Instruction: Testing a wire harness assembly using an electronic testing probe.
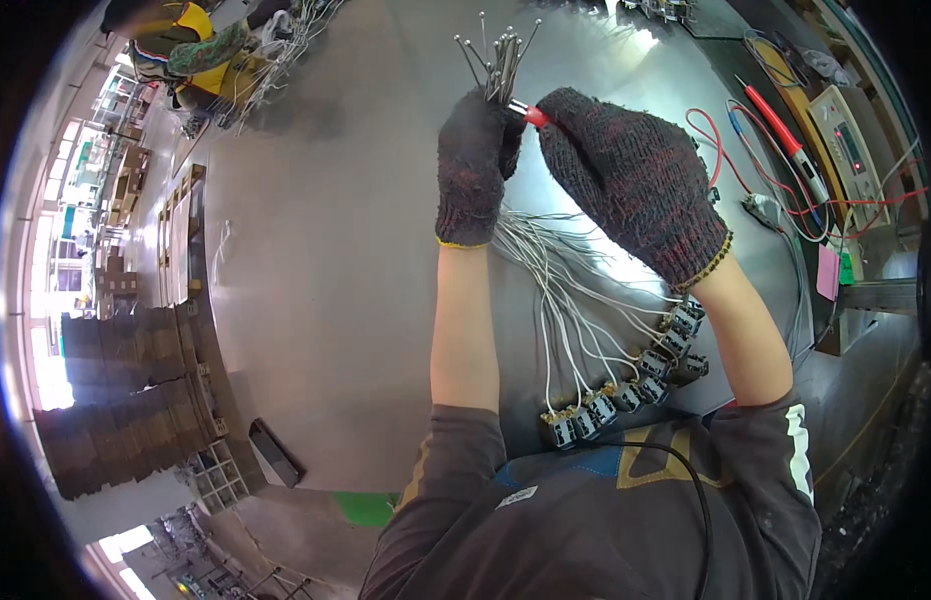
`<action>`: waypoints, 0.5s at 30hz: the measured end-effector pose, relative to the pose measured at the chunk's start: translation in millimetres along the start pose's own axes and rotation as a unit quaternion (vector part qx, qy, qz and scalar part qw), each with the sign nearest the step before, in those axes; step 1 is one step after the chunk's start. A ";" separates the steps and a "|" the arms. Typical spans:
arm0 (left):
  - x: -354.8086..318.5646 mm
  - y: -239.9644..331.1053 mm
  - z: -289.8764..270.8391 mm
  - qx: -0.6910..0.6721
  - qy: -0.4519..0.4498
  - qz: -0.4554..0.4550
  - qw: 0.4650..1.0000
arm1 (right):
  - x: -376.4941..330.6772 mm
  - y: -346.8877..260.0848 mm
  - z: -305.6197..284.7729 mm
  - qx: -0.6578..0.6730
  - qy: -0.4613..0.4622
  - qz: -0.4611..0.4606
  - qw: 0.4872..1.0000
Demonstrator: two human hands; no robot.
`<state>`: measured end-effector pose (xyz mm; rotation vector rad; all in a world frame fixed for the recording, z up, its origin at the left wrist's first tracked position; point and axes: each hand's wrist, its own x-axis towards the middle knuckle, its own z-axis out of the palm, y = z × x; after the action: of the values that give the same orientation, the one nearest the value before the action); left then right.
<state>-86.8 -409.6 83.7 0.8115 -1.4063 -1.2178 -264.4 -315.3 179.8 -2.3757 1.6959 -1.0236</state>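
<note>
My left hand [472,170], in a dark knitted glove, is closed round a bundle of thin metal rods [503,62]. Their rounded ends fan out above the fist. Just to its right, my gloved right hand [630,175] pinches a red-handled piece [535,117] whose shiny front end reaches the rods by the left fist. Most of that piece is hidden in the glove. Below the hands, whitish leads [560,275] spread toward a curved row of small black blocks with metal parts [625,395], lying near my body on the grey metal table [335,260].
At the right edge stand a beige instrument with a red display [845,145], a red pen-shaped tool [775,120] and looped red cables [720,150]. Another person's sleeved arm [210,52] works at more leads [285,70] at the far left. Stacked brown cardboard [125,400] stands beyond the left edge.
</note>
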 end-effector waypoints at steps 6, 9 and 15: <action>0.1 -6.2 1.4 0.054 0.000 0.035 0.998 | 0.2 2.2 2.7 -0.007 0.006 0.008 1.000; -2.7 -3.0 4.9 0.001 -0.006 0.034 0.999 | -0.6 2.2 2.8 0.000 0.005 0.013 1.000; -7.1 0.1 12.2 -0.095 -0.001 0.012 0.995 | -1.6 1.3 2.1 0.010 0.014 0.017 1.000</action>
<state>-97.1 -400.1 82.7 0.6604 -1.2762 -1.3106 -264.7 -315.1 176.9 -2.3233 1.7193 -1.0705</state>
